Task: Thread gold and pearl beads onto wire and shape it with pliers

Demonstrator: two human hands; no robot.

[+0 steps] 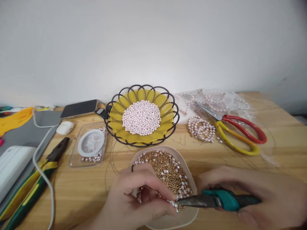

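Observation:
My left hand (134, 195) is closed, its thumb and forefinger pinching the end of a strand of small beads (174, 204). Teal-handled needle-nose pliers (227, 200) lie in the closed grip of my right hand (273, 191). Their narrow jaws point left and meet the strand's end just beyond my left fingertips; whether they grip it, I cannot tell. Beneath both sits a cream bowl (192, 174) filled with gold beads (165, 164) and some pearly ones. Part of the bowl is hidden by my left hand.
Behind the bowl stands a yellow basket (116, 123) of pale pink beads (141, 117). To its right are scissors (242, 127) and a coiled bead strand (201, 128). Leftward lie a clear tray (74, 159) with a spool (91, 142), larger pliers (35, 185), a cable (49, 182) and a phone (79, 108).

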